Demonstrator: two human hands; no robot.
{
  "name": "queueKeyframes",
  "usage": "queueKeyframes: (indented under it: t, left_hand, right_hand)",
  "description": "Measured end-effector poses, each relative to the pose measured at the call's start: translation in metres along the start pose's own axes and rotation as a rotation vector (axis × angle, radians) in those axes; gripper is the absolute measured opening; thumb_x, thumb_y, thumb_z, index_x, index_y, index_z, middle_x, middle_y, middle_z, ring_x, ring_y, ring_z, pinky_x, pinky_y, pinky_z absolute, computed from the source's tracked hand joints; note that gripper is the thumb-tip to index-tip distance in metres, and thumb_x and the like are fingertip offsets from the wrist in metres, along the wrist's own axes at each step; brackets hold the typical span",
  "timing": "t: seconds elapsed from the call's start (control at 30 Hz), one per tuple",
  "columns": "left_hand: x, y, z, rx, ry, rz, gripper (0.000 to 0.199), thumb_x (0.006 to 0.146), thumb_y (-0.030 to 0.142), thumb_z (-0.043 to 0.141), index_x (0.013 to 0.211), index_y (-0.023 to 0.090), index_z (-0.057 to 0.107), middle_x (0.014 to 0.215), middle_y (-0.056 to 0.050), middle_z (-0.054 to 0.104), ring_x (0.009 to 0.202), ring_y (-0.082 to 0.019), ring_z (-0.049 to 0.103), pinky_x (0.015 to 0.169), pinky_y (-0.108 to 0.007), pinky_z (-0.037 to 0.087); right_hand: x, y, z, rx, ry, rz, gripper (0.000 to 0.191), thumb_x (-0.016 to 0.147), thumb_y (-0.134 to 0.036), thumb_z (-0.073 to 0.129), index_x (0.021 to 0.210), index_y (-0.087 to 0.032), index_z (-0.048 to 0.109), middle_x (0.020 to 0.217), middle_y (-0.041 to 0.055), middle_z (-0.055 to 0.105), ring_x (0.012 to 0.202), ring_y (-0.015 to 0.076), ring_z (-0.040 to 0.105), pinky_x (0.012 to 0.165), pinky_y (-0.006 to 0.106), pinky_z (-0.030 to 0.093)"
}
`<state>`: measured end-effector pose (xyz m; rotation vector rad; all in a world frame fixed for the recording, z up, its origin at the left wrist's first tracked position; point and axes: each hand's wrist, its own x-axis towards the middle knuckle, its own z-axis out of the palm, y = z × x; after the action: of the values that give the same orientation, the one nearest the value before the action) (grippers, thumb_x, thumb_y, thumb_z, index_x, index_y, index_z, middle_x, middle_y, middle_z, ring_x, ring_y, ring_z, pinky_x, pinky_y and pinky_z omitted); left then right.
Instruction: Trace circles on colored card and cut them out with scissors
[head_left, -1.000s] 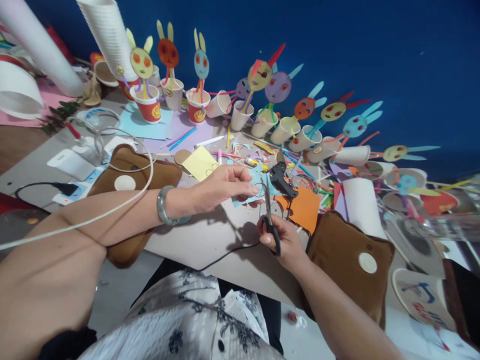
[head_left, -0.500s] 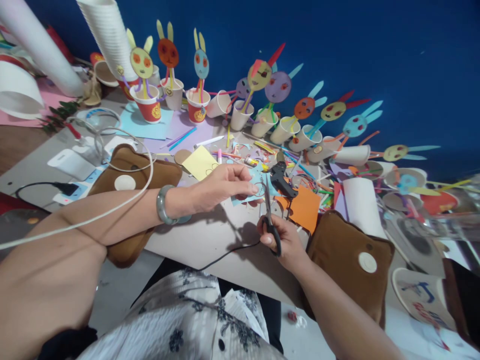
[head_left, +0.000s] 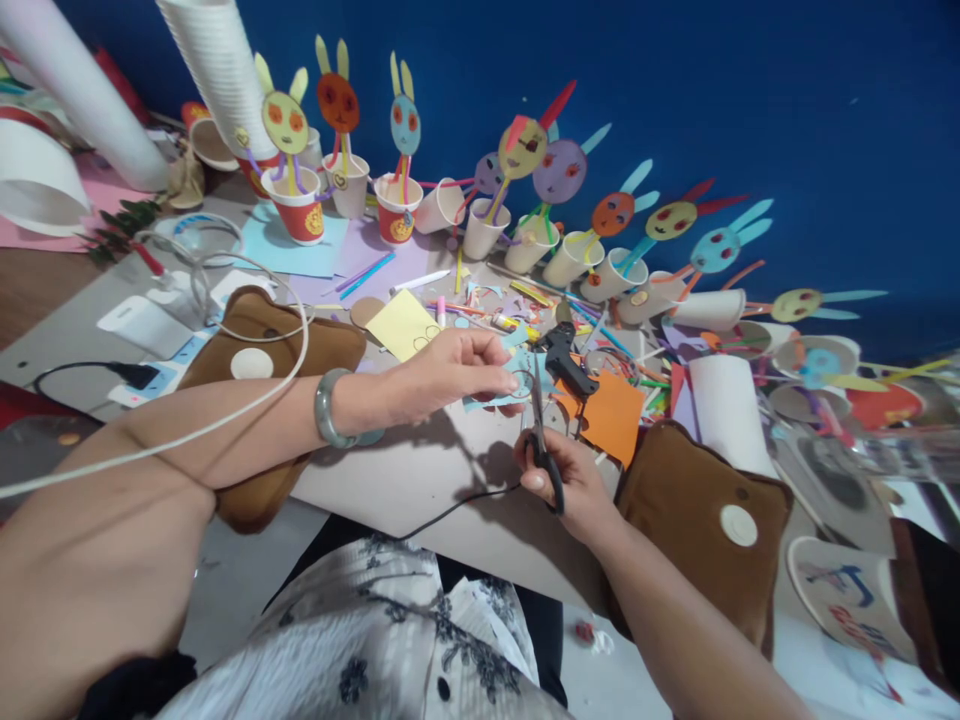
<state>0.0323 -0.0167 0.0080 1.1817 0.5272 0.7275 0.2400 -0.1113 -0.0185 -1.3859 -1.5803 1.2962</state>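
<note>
Between the thumb and fingers of my left hand [head_left: 469,372] is a piece of light blue paper [head_left: 525,378] with a round outline drawn on it. My right hand [head_left: 574,480] grips a pair of black-handled scissors [head_left: 541,450], its blades pointing up at the paper's right side. The blades look nearly closed; whether they bite into the paper I cannot tell. Just behind the paper lies a black glue gun [head_left: 566,360]. Orange paper [head_left: 611,415] rests beside it, and a yellow paper sheet [head_left: 401,325] with drawn outlines lies beyond my left hand.
Paper cups [head_left: 487,230] with rabbit-faced stick figures line the blue wall. Brown pouches [head_left: 701,510] lie at both sides. A white cable [head_left: 289,375] crosses above my left forearm, and a black cord [head_left: 457,503] runs along the front of the table. Paper scraps and pens litter the middle.
Both hands hold nearly the same place, with the paper and scissors still together. The paper has turned slightly, showing more of the drawn circle. The whole view has shifted very slightly.
</note>
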Motion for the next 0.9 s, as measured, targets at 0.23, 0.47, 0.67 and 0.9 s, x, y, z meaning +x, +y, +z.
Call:
queueKeyframes:
  t: [0.23, 0.47, 0.67, 0.9]
  left_hand:
    - [-0.0012, 0.0019, 0.0004, 0.008, -0.026, -0.003, 0.020, 0.079, 0.017, 0.069, 0.073, 0.018, 0.050, 0.059, 0.005, 0.060, 0.060, -0.010, 0.066, 0.056, -0.020, 0.039]
    - [-0.0002, 0.0038, 0.0004, -0.020, -0.044, -0.005, 0.020, 0.081, 0.015, 0.069, 0.073, 0.017, 0.051, 0.056, 0.006, 0.058, 0.065, -0.012, 0.072, 0.056, -0.019, 0.042]
    - [-0.0012, 0.0048, -0.0007, -0.006, -0.038, -0.006, 0.019, 0.082, 0.016, 0.069, 0.075, 0.017, 0.051, 0.059, 0.005, 0.061, 0.067, -0.012, 0.073, 0.057, -0.019, 0.043]
    - [-0.0011, 0.0050, 0.0005, -0.006, -0.032, -0.012, 0.020, 0.080, 0.017, 0.070, 0.074, 0.018, 0.051, 0.058, 0.005, 0.060, 0.065, -0.012, 0.072, 0.056, -0.019, 0.042]
  right_hand:
    - [0.0001, 0.0018, -0.0022, -0.039, -0.006, -0.019, 0.065, 0.068, -0.082, 0.072, 0.065, -0.021, 0.052, 0.056, -0.0035, 0.050, 0.052, 0.0109, 0.038, 0.051, 0.026, 0.030]
    - [0.0003, -0.0001, -0.0026, -0.028, -0.010, 0.003, 0.066, 0.066, -0.084, 0.073, 0.065, -0.021, 0.053, 0.056, -0.0038, 0.047, 0.052, 0.0106, 0.036, 0.050, 0.026, 0.029]
    - [-0.0009, -0.0003, -0.0029, -0.021, -0.006, 0.005, 0.068, 0.064, -0.084, 0.074, 0.063, -0.020, 0.052, 0.055, -0.0041, 0.046, 0.052, 0.0102, 0.035, 0.050, 0.026, 0.027]
    - [-0.0008, 0.0019, -0.0030, -0.006, 0.000, -0.011, 0.066, 0.065, -0.082, 0.075, 0.063, -0.020, 0.052, 0.057, -0.0042, 0.047, 0.053, 0.0100, 0.035, 0.052, 0.026, 0.027]
